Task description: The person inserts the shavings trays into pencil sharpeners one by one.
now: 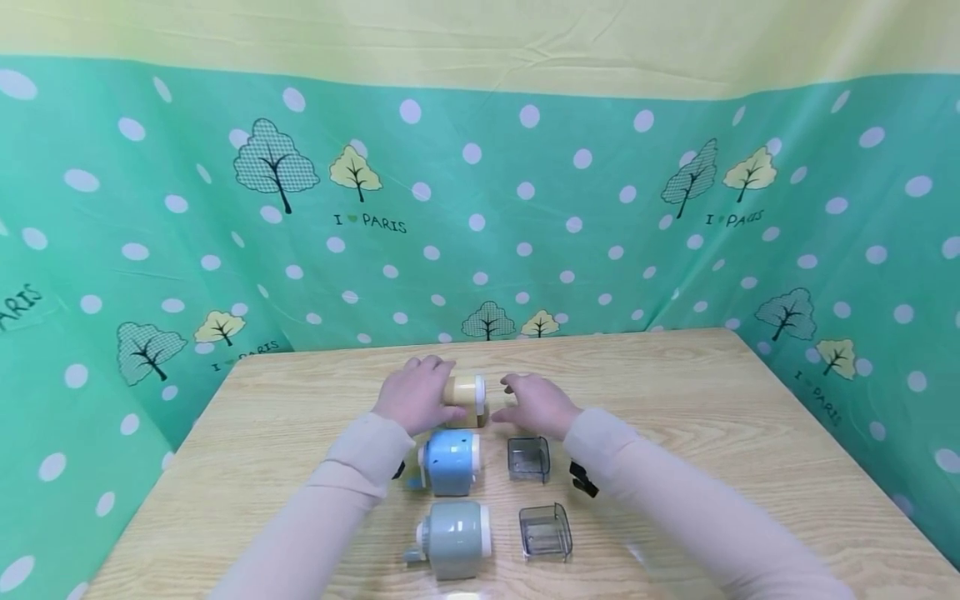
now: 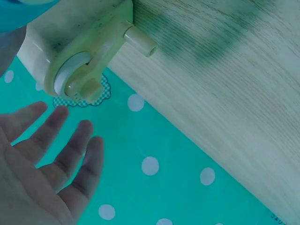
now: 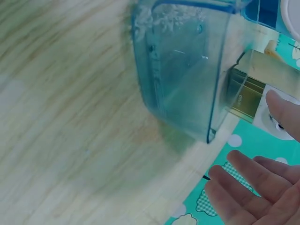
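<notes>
Two clear bins (image 1: 546, 533) can be spotted, tabletop (image 1: 675, 383) seen through both. Three crank sharpeners are lined up: grey one (image 1: 456, 540), blue one (image 1: 452, 462), then yellow one (image 1: 463, 390) farthest back, loosely flanked by left hand (image 1: 417, 396) and right hand (image 1: 542, 406), both relaxed, ungripped.

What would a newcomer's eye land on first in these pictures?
Probably the green polka-dot cloth behind the table. Next, in a column, the yellow sharpener, farthest, between the left hand and right hand, the blue sharpener, and nearest, the grey-green sharpener. Right of the last two lie a farther clear tray and a nearer clear tray.
</notes>
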### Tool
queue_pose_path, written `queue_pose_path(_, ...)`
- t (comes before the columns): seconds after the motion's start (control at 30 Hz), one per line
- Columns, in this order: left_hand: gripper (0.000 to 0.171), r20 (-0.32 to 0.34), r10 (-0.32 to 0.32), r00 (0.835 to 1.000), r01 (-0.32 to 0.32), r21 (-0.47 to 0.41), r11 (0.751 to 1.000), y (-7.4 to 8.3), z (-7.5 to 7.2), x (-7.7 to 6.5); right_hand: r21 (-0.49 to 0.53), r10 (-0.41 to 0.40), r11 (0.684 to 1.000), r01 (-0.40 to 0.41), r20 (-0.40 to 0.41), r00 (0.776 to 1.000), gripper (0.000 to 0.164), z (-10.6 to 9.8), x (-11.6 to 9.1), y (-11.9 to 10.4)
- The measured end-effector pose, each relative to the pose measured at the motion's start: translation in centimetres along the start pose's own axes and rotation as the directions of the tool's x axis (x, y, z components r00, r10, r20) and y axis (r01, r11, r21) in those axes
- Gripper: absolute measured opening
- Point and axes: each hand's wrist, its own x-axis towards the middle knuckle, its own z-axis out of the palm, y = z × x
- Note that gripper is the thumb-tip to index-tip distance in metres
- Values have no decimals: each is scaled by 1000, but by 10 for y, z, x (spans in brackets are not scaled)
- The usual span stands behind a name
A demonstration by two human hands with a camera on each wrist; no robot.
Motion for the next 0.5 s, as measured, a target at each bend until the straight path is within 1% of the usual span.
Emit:
queue_pose_path(0.17, 87, -19, 20, 1000, -19, 17, 1000, 4, -4, -3, 15, 10, 1000, -10, -11, 1000, 70, -7, -6, 1)
queue_pose_path(0.5, 81, -99, 73, 992, -70, 32, 997, 11, -10, -9, 21, -50, 998, 51, -54, 997, 69, -14, -15, -2)
